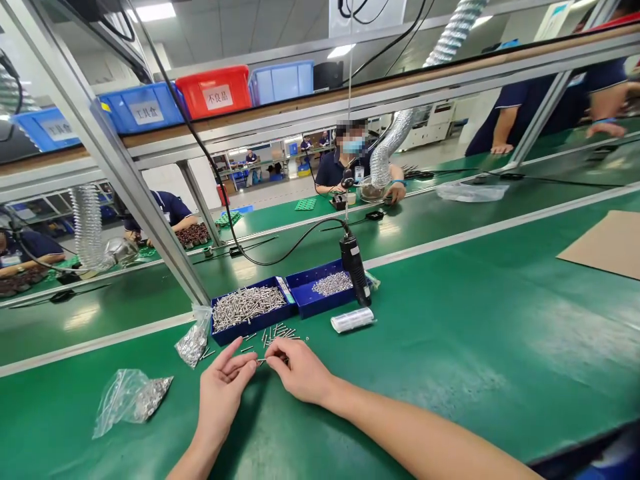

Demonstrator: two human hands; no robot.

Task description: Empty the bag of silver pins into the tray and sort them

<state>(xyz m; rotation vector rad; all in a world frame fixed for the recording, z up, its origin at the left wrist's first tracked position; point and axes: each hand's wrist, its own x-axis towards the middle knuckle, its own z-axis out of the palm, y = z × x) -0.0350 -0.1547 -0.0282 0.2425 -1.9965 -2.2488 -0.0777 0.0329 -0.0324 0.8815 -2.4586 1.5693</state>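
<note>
My left hand (223, 387) pinches one end of a thin metal screw (261, 361) between thumb and fingertips. At the screw's other end, the thumb and forefinger of my right hand (303, 373) are closed; whether they also hold a small part is hidden. Just beyond my hands, several loose screws (280, 333) lie on the green mat. Behind these stands a blue bin full of screws (249, 307). Adjoining it, a second blue bin (313, 308) holds small shiny metal parts (333, 284), too small to name.
A black electric screwdriver (355, 267) hangs by the right bin, above a white roll (353, 320). Two clear bags of metal parts (193, 343) (150, 399) lie left. Cardboard (607, 243) lies far right. A metal post (135, 173) rises behind; co-workers sit across the line.
</note>
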